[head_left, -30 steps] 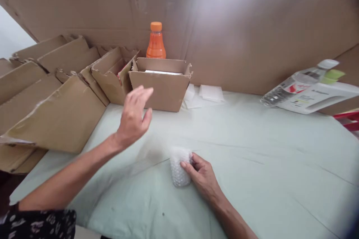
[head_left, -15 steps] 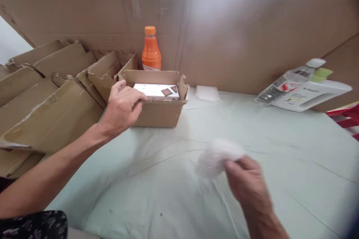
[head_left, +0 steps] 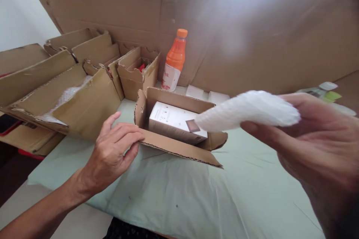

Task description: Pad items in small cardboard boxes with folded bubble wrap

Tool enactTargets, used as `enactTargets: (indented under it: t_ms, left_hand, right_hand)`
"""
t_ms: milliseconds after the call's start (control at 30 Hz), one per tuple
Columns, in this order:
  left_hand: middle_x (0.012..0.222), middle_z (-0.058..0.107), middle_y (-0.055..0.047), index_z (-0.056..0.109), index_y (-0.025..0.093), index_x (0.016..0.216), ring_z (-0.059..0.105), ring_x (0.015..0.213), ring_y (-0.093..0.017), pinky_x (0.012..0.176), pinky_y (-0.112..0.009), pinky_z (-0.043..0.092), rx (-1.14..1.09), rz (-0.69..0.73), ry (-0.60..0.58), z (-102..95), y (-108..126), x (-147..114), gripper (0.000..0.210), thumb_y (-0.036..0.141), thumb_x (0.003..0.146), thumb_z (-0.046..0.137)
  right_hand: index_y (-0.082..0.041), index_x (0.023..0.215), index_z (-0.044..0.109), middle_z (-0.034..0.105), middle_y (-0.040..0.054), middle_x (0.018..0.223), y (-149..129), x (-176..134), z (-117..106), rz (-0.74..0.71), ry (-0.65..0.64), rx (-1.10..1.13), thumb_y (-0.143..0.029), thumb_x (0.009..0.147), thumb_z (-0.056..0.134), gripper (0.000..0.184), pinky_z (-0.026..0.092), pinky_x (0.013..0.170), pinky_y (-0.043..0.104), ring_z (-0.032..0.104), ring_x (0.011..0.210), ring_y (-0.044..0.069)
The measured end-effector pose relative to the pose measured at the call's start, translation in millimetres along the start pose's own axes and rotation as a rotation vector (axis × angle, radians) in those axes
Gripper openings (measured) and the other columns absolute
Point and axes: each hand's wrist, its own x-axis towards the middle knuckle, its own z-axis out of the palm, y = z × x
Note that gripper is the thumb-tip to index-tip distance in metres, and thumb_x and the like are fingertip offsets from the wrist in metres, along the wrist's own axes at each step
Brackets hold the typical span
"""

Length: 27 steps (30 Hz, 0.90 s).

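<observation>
An open cardboard box (head_left: 179,146) stands on the cloth, with a white printed carton (head_left: 171,117) lying inside it. My left hand (head_left: 112,153) pinches the box's front flap at its left end, fingers on top and thumb below. Up close on the right, my right hand (head_left: 316,138) grips a folded pad of white bubble wrap (head_left: 246,110) between thumb and fingers. The pad is held above the box's right side and hides part of the carton's right end and the box's rim.
Several cardboard boxes (head_left: 92,101) crowd the left, one with bubble wrap (head_left: 70,93) in it. Behind the box stands an orange bottle (head_left: 175,59). White sheets (head_left: 195,92) lie near the tall cardboard wall (head_left: 252,37). Bottles (head_left: 328,86) at right are partly hidden by my hand.
My right hand has lifted the bubble wrap from low over the cloth up to the box. The box's front flap now leans outward under my left hand. The view has shifted.
</observation>
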Motion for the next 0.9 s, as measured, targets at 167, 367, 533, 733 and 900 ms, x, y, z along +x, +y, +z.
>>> enactTargets:
  t_ms: [167,367,533,733,900]
  left_hand:
    - [0.098,0.075,-0.003,0.065,0.020,0.102,0.073,0.093,-0.017,0.114,-0.054,0.044,-0.090,-0.065,0.098,12.0,3.8,-2.8,0.023,0.001,0.089,0.063]
    - [0.101,0.074,-0.004,0.064,0.020,0.101,0.072,0.099,-0.017,0.114,-0.052,0.045,-0.162,-0.154,0.182,25.6,10.9,-10.7,0.023,0.001,0.088,0.061]
    - [0.101,0.073,-0.005,0.064,0.019,0.102,0.071,0.102,-0.018,0.113,-0.051,0.047,-0.194,-0.152,0.210,30.0,8.7,-14.4,0.024,0.000,0.088,0.061]
    - [0.102,0.073,-0.005,0.064,0.019,0.102,0.070,0.103,-0.018,0.112,-0.050,0.047,-0.224,-0.149,0.213,31.9,5.9,-10.9,0.023,0.001,0.088,0.061]
    - [0.102,0.072,-0.004,0.063,0.020,0.103,0.070,0.104,-0.017,0.113,-0.050,0.047,-0.229,-0.163,0.197,33.3,4.8,-10.1,0.024,0.001,0.088,0.060]
  right_hand:
    - [-0.025,0.090,0.071,0.068,-0.0026,0.078,-30.5,40.1,60.0,-0.118,-0.294,0.149,-0.038,0.080,0.084,0.021,0.048,0.057,0.025,0.060,0.065,0.013]
    - [-0.019,0.091,0.070,0.068,-0.0028,0.077,-19.6,75.0,124.0,-0.303,-0.604,-0.007,-0.026,0.087,0.069,0.008,0.041,0.064,0.024,0.056,0.068,0.011]
    - [-0.016,0.087,0.070,0.066,-0.0023,0.073,-14.4,97.6,163.9,-0.380,-0.819,-0.195,-0.009,0.081,0.060,0.014,0.037,0.066,0.024,0.055,0.069,0.011]
    - [-0.018,0.100,0.073,0.071,0.0042,0.094,-27.4,106.4,170.9,-0.491,-1.048,-0.588,0.002,0.077,0.051,0.038,0.028,0.063,0.027,0.058,0.078,0.015]
    - [-0.021,0.133,0.064,0.070,0.0082,0.115,-31.9,91.6,165.6,-0.667,-0.992,-0.602,-0.008,0.085,0.057,0.051,0.031,0.069,0.029,0.062,0.087,0.019]
